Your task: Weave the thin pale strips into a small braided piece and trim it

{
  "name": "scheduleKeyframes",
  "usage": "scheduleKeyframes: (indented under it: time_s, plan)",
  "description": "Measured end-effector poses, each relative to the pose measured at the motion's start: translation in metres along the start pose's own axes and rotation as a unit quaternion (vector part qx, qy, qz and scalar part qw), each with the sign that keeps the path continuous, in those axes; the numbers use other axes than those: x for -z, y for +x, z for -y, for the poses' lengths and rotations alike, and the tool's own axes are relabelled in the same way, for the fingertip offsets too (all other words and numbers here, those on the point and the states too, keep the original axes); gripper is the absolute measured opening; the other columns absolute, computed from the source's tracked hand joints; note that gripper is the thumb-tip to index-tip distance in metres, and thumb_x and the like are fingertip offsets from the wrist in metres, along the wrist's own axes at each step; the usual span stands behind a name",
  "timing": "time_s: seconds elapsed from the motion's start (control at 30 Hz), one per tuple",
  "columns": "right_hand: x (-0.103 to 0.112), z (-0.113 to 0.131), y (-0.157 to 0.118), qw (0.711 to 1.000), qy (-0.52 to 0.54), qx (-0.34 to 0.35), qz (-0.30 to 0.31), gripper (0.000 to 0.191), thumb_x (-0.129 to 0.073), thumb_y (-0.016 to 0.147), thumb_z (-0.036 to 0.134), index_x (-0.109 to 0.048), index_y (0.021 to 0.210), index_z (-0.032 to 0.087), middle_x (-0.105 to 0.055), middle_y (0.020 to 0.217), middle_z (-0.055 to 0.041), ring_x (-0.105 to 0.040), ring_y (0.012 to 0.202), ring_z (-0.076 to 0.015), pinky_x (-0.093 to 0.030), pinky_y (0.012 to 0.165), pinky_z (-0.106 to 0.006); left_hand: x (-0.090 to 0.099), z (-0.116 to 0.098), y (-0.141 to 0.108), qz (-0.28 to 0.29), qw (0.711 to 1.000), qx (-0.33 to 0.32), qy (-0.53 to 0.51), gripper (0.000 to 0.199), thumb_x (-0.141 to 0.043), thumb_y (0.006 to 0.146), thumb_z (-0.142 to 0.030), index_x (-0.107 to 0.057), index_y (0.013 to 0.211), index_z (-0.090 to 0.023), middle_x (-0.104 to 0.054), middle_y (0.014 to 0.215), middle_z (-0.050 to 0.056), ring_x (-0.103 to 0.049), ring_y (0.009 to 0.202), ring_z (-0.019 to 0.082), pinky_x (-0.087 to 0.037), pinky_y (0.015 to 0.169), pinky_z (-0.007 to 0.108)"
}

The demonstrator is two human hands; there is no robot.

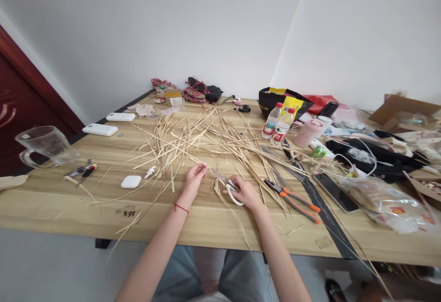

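My right hand (245,192) is closed around the handles of a pair of scissors (234,196) with a white grip. The scissor blades point up and left, their tips close to my left hand (196,176). That hand pinches the end of a thin pale straw strip (195,160) between thumb and fingers. Beyond both hands spreads a loose heap of flat straw strips (182,139). Just below the blades lies a small knotted straw piece (217,187), with a long strand trailing toward the table's front edge.
Orange-handled pliers (292,200) lie right of my right hand, near a phone (336,192). Two water bottles (283,126), a pink cup (308,133) and bags crowd the right side. On the left are a glass mug (48,148), a white earphone case (131,181) and small tools (82,170).
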State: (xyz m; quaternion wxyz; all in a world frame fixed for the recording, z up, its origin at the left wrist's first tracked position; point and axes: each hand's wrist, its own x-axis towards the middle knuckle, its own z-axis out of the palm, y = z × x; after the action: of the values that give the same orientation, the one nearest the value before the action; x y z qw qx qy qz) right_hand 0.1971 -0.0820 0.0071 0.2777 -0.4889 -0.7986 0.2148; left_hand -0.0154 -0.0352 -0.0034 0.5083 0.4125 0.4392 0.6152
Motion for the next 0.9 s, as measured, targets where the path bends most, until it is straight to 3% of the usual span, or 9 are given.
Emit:
scheduleKeyframes:
  time_s: [0.9]
  plan:
    - [-0.0019, -0.0006, 0.0006, 1.0, 0.005, 0.008, -0.004, 0.035, -0.057, 0.078, 0.043, -0.049, 0.104, 0.02, -0.058, 0.066, 0.0013, -0.054, 0.058, -0.0152, -0.036, 0.057, -0.023, -0.0005, 0.0041, -0.0026, 0.053, 0.998, -0.003, 0.037, 0.026, -0.072, 0.061, -0.034, -0.059, 0.074, -0.015, -0.057, 0.066, -0.002, -0.047, 0.055, 0.008, -0.037, 0.054, 0.02]
